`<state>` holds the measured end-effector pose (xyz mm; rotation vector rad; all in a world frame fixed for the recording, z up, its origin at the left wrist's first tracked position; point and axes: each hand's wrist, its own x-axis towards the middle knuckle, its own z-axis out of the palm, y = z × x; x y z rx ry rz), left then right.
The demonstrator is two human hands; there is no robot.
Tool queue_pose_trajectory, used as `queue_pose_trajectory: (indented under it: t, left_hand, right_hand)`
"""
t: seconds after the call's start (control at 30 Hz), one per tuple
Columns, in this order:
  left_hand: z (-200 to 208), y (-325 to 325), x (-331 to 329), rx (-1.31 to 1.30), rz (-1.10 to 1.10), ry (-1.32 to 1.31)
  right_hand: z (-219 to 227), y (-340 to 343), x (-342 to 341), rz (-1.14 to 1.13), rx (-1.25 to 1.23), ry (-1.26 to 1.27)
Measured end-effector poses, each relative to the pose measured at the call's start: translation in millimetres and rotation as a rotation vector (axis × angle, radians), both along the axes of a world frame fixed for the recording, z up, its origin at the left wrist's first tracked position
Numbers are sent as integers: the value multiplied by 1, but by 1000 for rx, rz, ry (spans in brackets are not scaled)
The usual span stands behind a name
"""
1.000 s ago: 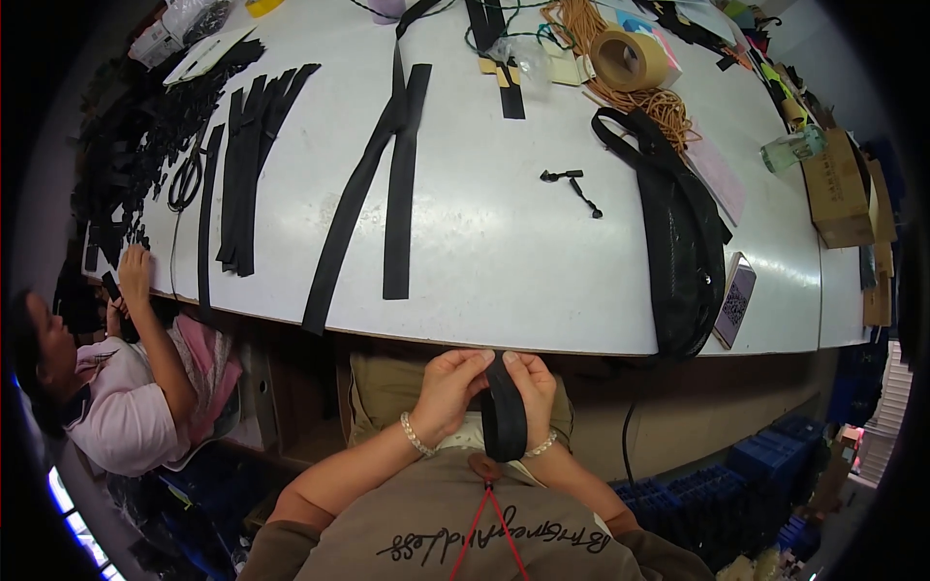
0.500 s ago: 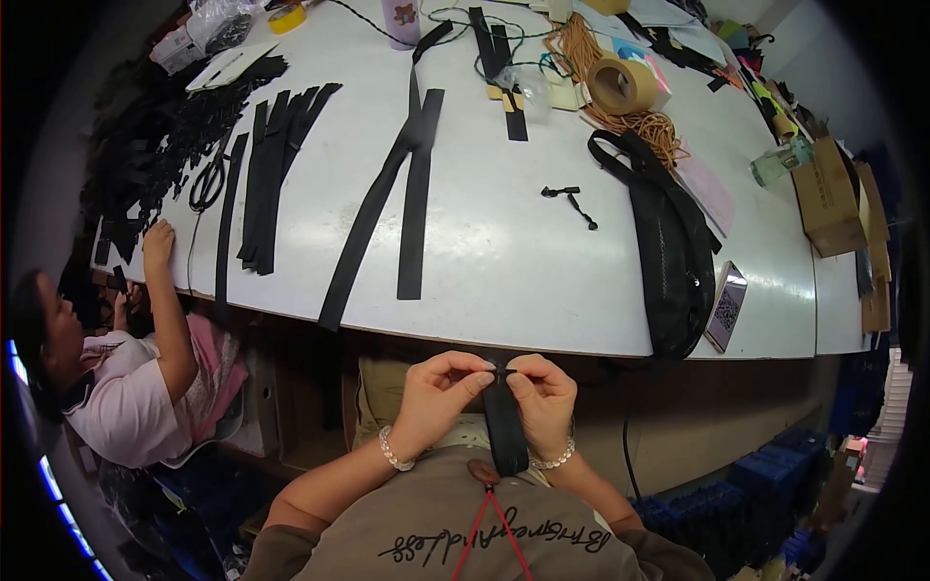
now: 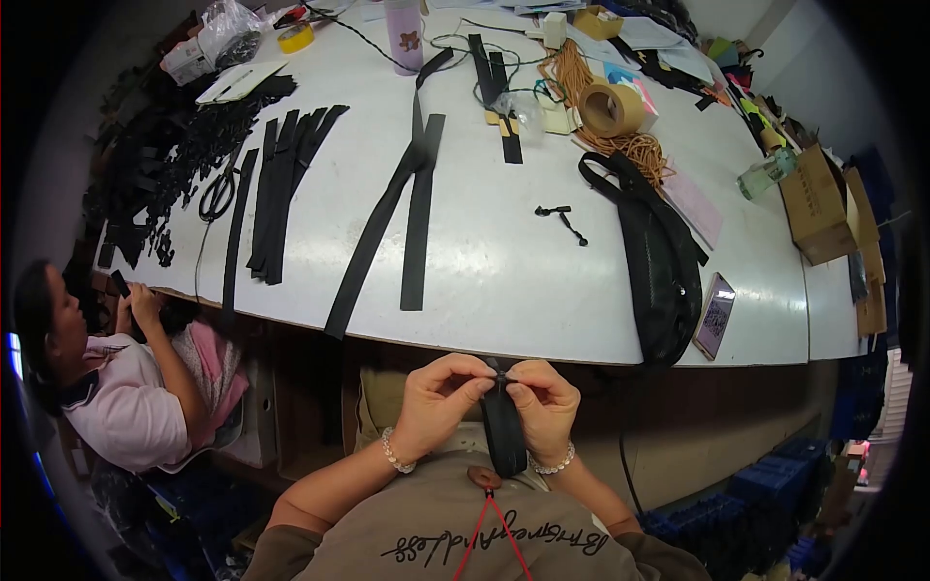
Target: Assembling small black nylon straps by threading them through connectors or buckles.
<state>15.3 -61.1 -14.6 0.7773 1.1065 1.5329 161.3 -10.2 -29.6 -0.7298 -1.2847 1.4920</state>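
My left hand (image 3: 446,402) and my right hand (image 3: 543,407) meet in front of my body, just off the table's near edge. Each pinches the upper end of a black zipper strip (image 3: 505,431) between thumb and fingertips. The strip hangs down between my wrists in a fold. A small dark part at its top sits between the fingertips, too small to make out. On the table beyond lie two small black cord pulls (image 3: 562,223) and long black strips (image 3: 417,223), some of them crossing.
A black bag (image 3: 659,261) and a phone (image 3: 715,317) lie at the right on the white table (image 3: 523,300). At left are bundled strips (image 3: 276,194), scissors (image 3: 217,196) and a co-worker (image 3: 126,387). Tape rolls (image 3: 610,108), a purple cup (image 3: 403,39) and a carton (image 3: 819,205) stand farther back.
The co-worker's hand has drawn back from the tabletop toward their other hand, which holds a small black piece. My hands keep their pinch with barely any movement. The view has tilted slightly.
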Motion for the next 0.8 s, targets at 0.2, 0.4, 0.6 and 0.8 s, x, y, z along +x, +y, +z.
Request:
queue_pose_trajectory:
  t: [0.2,0.4,0.6,0.8]
  left_hand:
    - [29,16,-18,20,-59,177]
    - [46,41,-38,0,-118,113]
    - [52,54,-53,-96,-177,301]
    - [73,71,-74,-307,-433,313]
  right_hand:
    - [34,21,-7,72,123,-148]
    - [46,50,-25,428,-201,-18]
    - [36,62,-40,379,-286,-7]
    - [37,65,-42,399,-226,-25]
